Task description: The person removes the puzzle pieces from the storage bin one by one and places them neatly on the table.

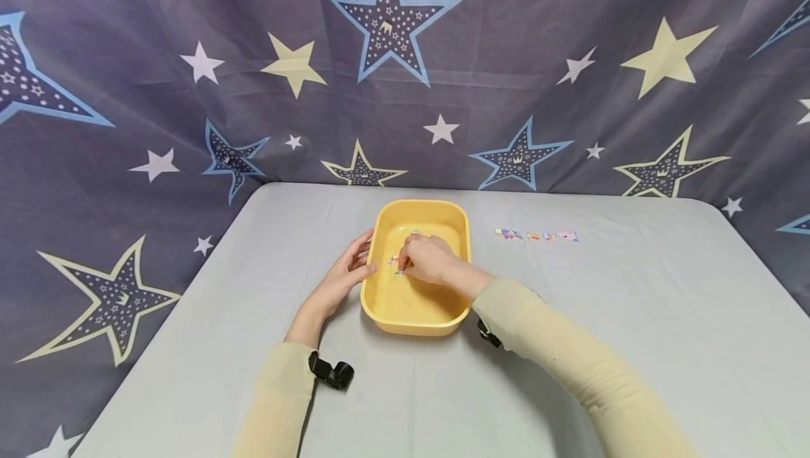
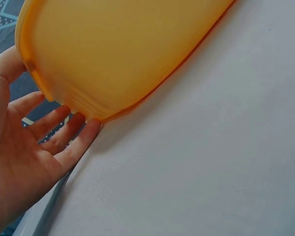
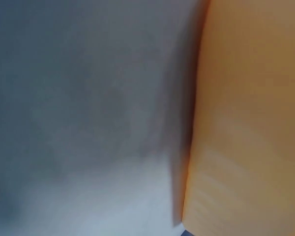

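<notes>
A yellow plastic tub (image 1: 415, 307) stands on the table, with several small flat colourful pieces (image 1: 393, 259) on its floor. On the tub's left side my left hand (image 1: 342, 281) holds the wall, thumb at the rim and fingers against the outside; the left wrist view shows the fingertips touching the outer wall. My right hand (image 1: 430, 259) reaches over the right rim into the tub, fingers bent downward. Its fingertips touch a small green-and-blue piece (image 1: 399, 274), but whether they pinch it is too small to see. The right wrist view shows only the tub's outer wall (image 3: 250, 123) and the tabletop.
To the right of the tub, several small colourful flat pieces (image 1: 567, 236) lie in a row on the grey-white table (image 1: 633, 317). A dark cloth with stars (image 1: 391, 22) hangs behind the table and down its left side. Black straps (image 1: 331, 371) sit at both wrists.
</notes>
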The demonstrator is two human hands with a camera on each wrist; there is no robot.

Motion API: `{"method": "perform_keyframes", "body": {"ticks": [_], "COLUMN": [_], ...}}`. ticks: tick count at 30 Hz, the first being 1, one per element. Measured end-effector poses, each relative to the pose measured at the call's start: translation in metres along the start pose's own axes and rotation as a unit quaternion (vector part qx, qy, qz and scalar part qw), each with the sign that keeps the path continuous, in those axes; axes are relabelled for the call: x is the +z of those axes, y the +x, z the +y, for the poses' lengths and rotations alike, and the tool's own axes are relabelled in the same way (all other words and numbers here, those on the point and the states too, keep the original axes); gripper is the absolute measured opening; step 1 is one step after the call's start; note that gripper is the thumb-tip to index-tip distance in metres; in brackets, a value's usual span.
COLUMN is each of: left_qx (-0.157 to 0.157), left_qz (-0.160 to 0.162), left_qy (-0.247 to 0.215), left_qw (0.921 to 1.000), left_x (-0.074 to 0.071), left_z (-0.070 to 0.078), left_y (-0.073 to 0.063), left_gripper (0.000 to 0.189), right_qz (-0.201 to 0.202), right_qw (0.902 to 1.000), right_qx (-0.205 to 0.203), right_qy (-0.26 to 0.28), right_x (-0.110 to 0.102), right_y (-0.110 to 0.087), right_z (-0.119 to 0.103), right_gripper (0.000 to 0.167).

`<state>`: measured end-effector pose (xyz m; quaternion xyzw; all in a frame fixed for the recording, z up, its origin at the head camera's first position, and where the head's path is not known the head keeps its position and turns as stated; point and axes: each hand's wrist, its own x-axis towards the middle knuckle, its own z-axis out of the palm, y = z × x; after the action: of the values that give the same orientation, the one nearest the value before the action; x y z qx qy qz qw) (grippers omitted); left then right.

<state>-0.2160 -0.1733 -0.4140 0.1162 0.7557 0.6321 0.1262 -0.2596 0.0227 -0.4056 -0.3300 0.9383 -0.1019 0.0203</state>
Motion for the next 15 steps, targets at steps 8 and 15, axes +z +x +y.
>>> {"method": "perform_keyframes", "body": {"ticks": [8,15], "left_qx": [-0.007,-0.006], "left_qz": [0.002,0.004], "left_qy": [-0.002,-0.002], "left_qw": [1.0000,1.0000], "left_x": [0.0003,0.0009], "left_z": [0.0004,0.0014], "left_y": [-0.0001,-0.0007], "left_gripper": [0.066,0.066], "right_qz": [-0.004,-0.003], "right_qw": [0.9998,0.9997], "right_qx": [0.001,-0.003], "right_qy": [-0.021,-0.026], "right_x": [-0.0009,-0.0014], "right_y": [-0.0012,-0.0023], "right_z": [-0.0028,-0.0020], "right_gripper": [0.006,0.006]}}
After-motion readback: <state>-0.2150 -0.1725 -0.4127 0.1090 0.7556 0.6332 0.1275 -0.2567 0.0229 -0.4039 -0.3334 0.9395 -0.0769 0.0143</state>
